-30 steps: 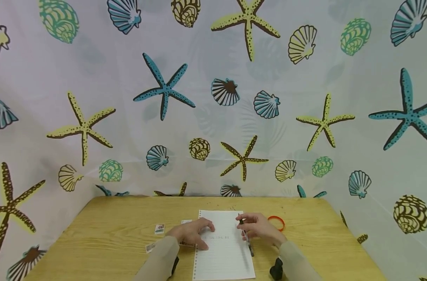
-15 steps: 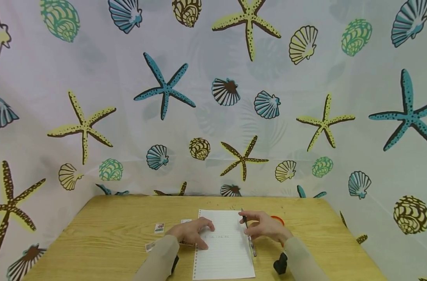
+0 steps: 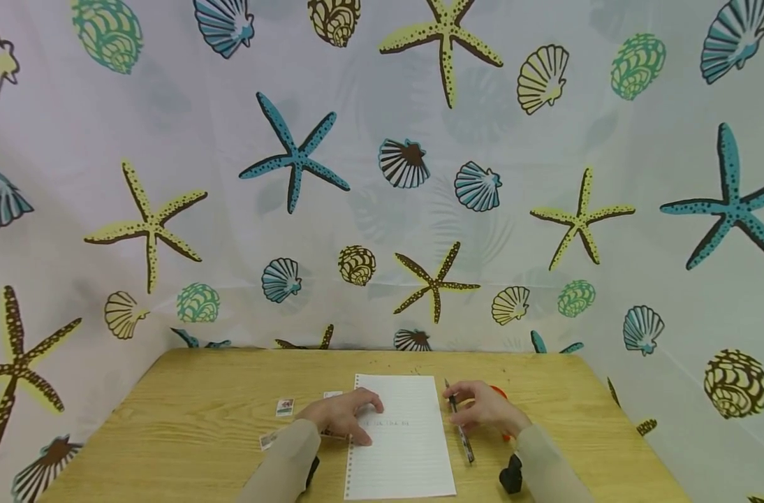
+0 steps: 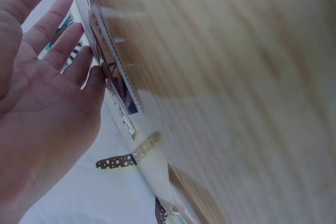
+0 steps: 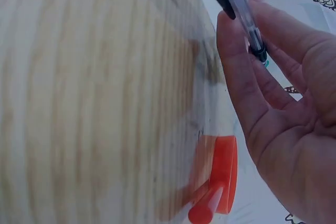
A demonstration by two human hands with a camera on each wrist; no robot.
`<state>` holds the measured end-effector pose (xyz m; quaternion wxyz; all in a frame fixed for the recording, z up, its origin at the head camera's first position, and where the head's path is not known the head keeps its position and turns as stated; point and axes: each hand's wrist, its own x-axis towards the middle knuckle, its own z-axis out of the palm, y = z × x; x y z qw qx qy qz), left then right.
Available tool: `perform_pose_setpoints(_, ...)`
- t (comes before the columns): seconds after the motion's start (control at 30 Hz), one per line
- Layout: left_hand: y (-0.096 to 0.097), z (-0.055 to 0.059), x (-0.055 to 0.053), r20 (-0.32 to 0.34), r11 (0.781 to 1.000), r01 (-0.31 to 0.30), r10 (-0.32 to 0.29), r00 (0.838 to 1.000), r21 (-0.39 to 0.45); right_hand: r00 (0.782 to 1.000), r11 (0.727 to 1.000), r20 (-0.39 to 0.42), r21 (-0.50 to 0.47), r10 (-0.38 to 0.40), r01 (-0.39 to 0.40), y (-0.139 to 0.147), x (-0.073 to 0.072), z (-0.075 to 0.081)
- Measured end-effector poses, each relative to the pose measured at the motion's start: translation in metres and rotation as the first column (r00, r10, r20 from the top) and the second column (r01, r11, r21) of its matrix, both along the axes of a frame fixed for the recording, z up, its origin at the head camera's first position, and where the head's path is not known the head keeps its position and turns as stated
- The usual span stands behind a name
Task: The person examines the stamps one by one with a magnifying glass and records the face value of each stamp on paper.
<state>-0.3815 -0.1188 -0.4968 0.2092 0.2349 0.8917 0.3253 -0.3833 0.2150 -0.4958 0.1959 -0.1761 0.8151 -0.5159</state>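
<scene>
My right hand [image 3: 482, 409] pinches a clear-barrelled pen [image 3: 462, 434] with black ends between thumb and fingers, just off the right edge of a lined sheet of paper [image 3: 401, 468]. In the right wrist view, the pen [image 5: 247, 19] slants across the fingertips and its black clip stands away from the barrel. A faint line of handwriting crosses the sheet. Spread over the sheet's punched left edge, my left hand [image 3: 344, 416] rests with its thumb and fingertips on the paper. In the left wrist view, that hand's fingers are loosely extended and hold nothing.
Small postage stamps lie left of the sheet, one stamp [image 3: 285, 407] apart and others partly under my left hand and sleeve. Right behind my right hand lies a red ring with a handle [image 5: 224, 174]. A shell-and-starfish cloth [image 3: 369, 209] hangs behind the wooden table [image 3: 200, 419].
My right hand has moved right with the pen, off the sheet and onto the table side, now covering part of the red ring. My left hand has stayed in place.
</scene>
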Motion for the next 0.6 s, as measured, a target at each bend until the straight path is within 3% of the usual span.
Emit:
perform_pose_setpoints(0.3,-0.0002,0.0019,0.0013,-0.005,1.000,0.014,-0.014,1.000,0.001,1.000,1.000,0.012,-0.001,0.001,-0.001,0.0047,0.0051,-0.0022)
perform_pose_setpoints(0.6,-0.0008,0.0023,0.0019,-0.005,1.000,0.012,-0.012,1.000,0.000,0.995,0.996,-0.090,0.081,0.031,-0.023,0.0079,0.0051,-0.0032)
